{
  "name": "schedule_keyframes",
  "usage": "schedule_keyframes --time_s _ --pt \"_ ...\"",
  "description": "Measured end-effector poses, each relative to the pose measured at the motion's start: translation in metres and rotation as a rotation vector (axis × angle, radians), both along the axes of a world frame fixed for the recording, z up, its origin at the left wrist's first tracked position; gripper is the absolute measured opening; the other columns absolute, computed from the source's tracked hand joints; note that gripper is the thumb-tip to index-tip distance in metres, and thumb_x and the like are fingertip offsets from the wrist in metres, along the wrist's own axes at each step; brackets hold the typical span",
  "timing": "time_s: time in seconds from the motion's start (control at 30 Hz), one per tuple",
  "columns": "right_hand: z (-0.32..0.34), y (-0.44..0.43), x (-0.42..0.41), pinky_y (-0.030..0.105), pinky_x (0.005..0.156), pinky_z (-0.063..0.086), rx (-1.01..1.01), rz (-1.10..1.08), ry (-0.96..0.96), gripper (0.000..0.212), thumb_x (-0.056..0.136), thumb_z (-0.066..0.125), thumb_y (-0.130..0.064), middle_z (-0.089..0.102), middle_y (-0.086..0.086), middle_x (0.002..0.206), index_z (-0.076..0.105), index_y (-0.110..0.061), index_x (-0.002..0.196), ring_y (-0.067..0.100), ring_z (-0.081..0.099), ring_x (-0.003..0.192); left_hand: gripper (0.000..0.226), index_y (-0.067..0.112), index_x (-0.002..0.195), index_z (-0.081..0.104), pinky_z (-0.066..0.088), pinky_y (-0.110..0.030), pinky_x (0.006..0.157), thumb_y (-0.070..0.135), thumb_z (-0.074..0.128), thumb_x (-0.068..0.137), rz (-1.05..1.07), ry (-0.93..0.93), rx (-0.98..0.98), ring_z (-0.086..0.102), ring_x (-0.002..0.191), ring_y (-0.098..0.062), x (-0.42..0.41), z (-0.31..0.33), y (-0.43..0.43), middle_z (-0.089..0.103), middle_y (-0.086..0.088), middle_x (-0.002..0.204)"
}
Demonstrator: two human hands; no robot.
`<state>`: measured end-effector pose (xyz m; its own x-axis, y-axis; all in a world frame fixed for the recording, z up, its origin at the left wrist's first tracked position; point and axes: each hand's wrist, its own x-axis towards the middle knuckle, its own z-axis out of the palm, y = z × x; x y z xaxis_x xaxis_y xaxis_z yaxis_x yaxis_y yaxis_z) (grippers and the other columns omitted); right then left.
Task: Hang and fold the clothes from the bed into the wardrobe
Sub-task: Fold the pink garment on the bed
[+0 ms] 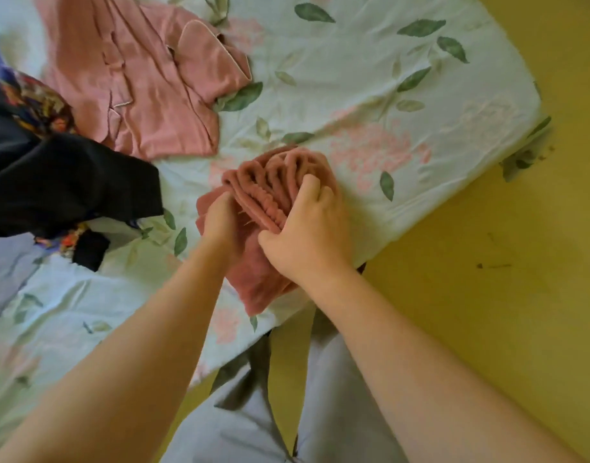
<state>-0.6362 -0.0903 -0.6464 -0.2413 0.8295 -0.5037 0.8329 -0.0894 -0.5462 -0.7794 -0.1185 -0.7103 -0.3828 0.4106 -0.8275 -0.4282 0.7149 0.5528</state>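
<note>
Your forearms meet over the pink pyjama bottoms on the bed, left grip and right grip both clutching their gathered waistband, long axis running toward you.

Pale sheet with green leaves and pink blooms, dusty-pink garments, black cloth, yellow floor.

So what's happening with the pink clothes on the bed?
A person is folding clothes. The left hand and right hand grip bunched pink bottoms at the elastic waistband, near the corner of the bed. A pink pyjama top and a dark clothes pile lie farther up, not yet folded.
</note>
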Motion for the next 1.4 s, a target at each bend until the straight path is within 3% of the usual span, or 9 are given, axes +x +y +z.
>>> schedule_keyframes --time_s 0.13,0.37,0.5,0.7,0.87,0.97,1.1,1.27,1.4 --pt "-0.004 -0.062 -0.065 0.039 0.086 0.051 0.064 0.098 -0.092 0.085 0.075 0.077 -0.047 0.049 0.011 0.127 0.030 -0.015 0.139 0.029 0.052 0.108 0.102 0.010 0.145 0.052 0.041 -0.050 0.110 0.086 0.023 0.083 -0.041 -0.464 0.063 0.055 0.133 -0.034 -0.068 0.030 -0.046 0.058 -0.019 0.141" --pt "-0.049 -0.126 -0.087 0.041 0.110 0.042 -0.358 0.156 0.244 0.083 0.089 0.065 -0.044 0.040 0.004 0.141 0.022 -0.018 0.156 0.023 0.043 0.129 0.064 0.013 0.126 0.067 0.053 -0.045 0.099 0.057 0.077 0.081 -0.261 -0.043 -0.074 0.069 0.113 -0.027 -0.106 -0.018 -0.083 0.073 -0.011 0.119" --pt "-0.053 -0.157 -0.060 0.032 0.076 0.051 -0.156 -0.225 0.288 0.022 0.090 0.065 -0.044 0.055 -0.006 0.101 0.058 -0.024 0.095 0.014 0.057 0.090 0.108 0.017 0.122 0.066 0.059 -0.047 0.090 0.093 0.071 0.046 -0.073 0.105 -0.371 0.072 0.098 -0.029 -0.114 -0.054 -0.092 0.073 -0.008 0.114" --pt "-0.066 -0.171 -0.062 0.042 0.087 0.054 -1.164 -1.135 0.422 0.104 0.045 0.073 -0.090 0.063 -0.005 0.123 0.052 -0.032 0.128 0.020 0.058 0.112 0.132 0.013 0.132 0.056 0.058 -0.048 0.091 0.108 0.039 0.043 -0.163 0.206 -0.364 0.069 0.101 -0.029 -0.122 -0.083 -0.090 0.068 -0.008 0.120" --pt "-0.079 -0.170 -0.084 0.049 0.102 0.043 -1.218 -1.144 0.603 0.106 0.044 0.080 -0.082 0.061 -0.005 0.125 0.053 -0.032 0.134 0.020 0.053 0.113 0.143 0.030 0.160 0.008 0.054 -0.050 0.099 0.075 0.088 0.050 -0.221 -0.076 -0.254 0.062 0.123 -0.023 -0.122 -0.061 -0.094 0.049 -0.002 0.148" --pt "-0.086 -0.170 -0.091 0.046 0.103 0.043 -1.215 -1.154 0.606 0.111 0.034 0.083 -0.082 0.069 -0.002 0.120 0.060 -0.026 0.128 0.020 0.062 0.111 0.129 0.020 0.152 0.032 0.059 -0.048 0.088 0.035 0.104 0.046 -0.179 -0.081 -0.224 0.071 0.108 -0.027 -0.115 -0.056 -0.098 0.062 -0.011 0.134" --pt "-0.080 -0.167 -0.084 0.047 0.110 0.036 -1.164 -1.147 0.623 0.116 0.032 0.079 -0.084 0.066 0.000 0.127 0.059 -0.026 0.131 0.023 0.056 0.119 0.068 0.018 0.128 0.062 0.061 -0.043 0.085 0.031 0.091 0.068 -0.141 -0.156 -0.245 0.074 0.100 -0.025 -0.102 -0.038 -0.097 0.075 -0.009 0.114" --pt "-0.038 -0.159 -0.062 0.040 0.094 0.046 -1.118 -1.220 0.811 0.060 0.087 0.063 -0.065 0.071 0.006 0.120 0.065 -0.017 0.123 0.024 0.063 0.112 0.077 0.027 0.129 0.057 0.057 -0.040 0.088 0.044 0.092 0.063 -0.211 -0.071 -0.248 0.068 0.104 -0.020 -0.083 0.014 -0.089 0.071 -0.001 0.116" --pt "0.022 -0.169 -0.055 0.045 0.111 0.044 -1.034 -1.287 1.066 0.049 0.091 0.067 -0.042 0.068 0.019 0.125 0.067 -0.007 0.126 0.033 0.067 0.115 0.073 0.030 0.128 0.054 0.056 -0.035 0.077 0.043 0.090 0.066 -0.295 -0.020 -0.174 0.068 0.099 -0.019 -0.063 0.076 -0.088 0.069 0.000 0.113"
